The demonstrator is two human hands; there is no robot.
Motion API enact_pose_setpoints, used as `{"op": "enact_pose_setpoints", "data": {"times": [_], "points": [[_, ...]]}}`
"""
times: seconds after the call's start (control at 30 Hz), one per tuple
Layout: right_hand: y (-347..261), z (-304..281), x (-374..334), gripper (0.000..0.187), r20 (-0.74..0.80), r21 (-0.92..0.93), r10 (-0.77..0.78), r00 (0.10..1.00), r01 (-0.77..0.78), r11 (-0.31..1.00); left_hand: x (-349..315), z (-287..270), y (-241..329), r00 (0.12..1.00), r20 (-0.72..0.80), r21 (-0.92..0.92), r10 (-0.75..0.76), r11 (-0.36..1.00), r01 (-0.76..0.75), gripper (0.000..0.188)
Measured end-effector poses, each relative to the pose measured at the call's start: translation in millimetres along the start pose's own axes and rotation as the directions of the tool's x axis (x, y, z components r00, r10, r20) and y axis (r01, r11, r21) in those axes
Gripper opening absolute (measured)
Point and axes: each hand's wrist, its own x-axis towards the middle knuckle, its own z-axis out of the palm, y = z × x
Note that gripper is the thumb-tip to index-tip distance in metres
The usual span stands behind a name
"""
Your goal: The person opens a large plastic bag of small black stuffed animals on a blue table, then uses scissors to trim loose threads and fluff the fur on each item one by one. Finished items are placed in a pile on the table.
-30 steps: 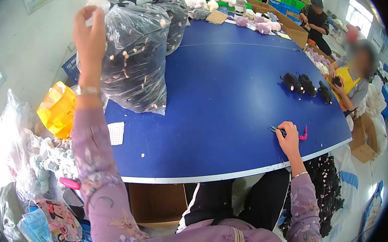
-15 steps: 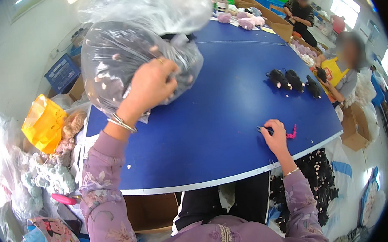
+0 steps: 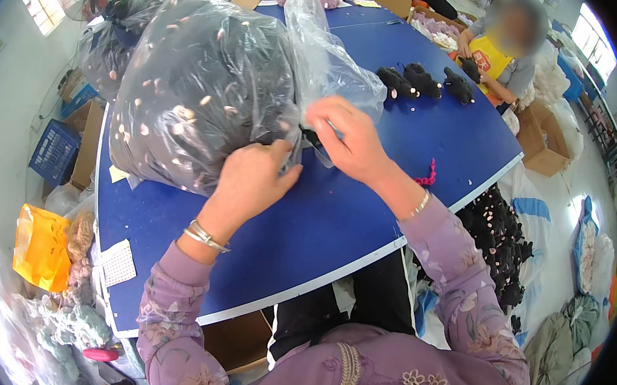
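Transparent plastic bag of dark, pink-flecked contents on a blue surface; left hand curled against it, right hand bunched beside its neck, grips unclear.

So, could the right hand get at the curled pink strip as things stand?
Probably yes: the right hand is at the clear bag, but the pink strip lies on the blue table near its wrist, with nothing seen covering it.

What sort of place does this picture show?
Probably a plush-toy workshop: a large transparent plastic bag of dark stuff, three small black plush toys on a broad blue table, and a person in a yellow apron.
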Motion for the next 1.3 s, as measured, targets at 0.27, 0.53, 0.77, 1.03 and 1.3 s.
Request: {"op": "enact_pose_setpoints", "data": {"times": [0.27,0.53,0.77,1.03,1.3], "points": [[68.3,23.1,-0.5,0.066,0.356,-0.530,0.346,0.868,-0.117,0.840,-14.4,-25.4,-32.9,0.952,-0.225,-0.262,-0.206,0.954,0.145,0.034],[59.7,20.5,-34.5,0.069,0.526,-0.282,0.598,0.604,-0.540,0.793,8.9,14.8,-3.5,0.954,-0.291,-0.273,0.065,0.951,-0.148,0.024],[164.8,-31.5,-40.1,0.053,0.016,0.455,0.898,0.439,-0.803,0.385,-12.7,90.2,3.1,0.979,-0.138,-0.528,-0.151,0.848,0.056,0.050],[74.1,8.4,-4.8,0.057,0.234,-0.426,0.187,0.954,-0.072,0.902,-25.6,128.5,-11.1,0.895,-0.105,-0.711,-0.434,0.662,0.237,0.049],[122.5,12.5,-9.9,0.030,0.624,0.158,0.470,0.625,-0.689,0.707,6.1,127.2,-22.3,0.875,-0.264,-0.550,-0.406,0.808,0.208,0.053]]}}
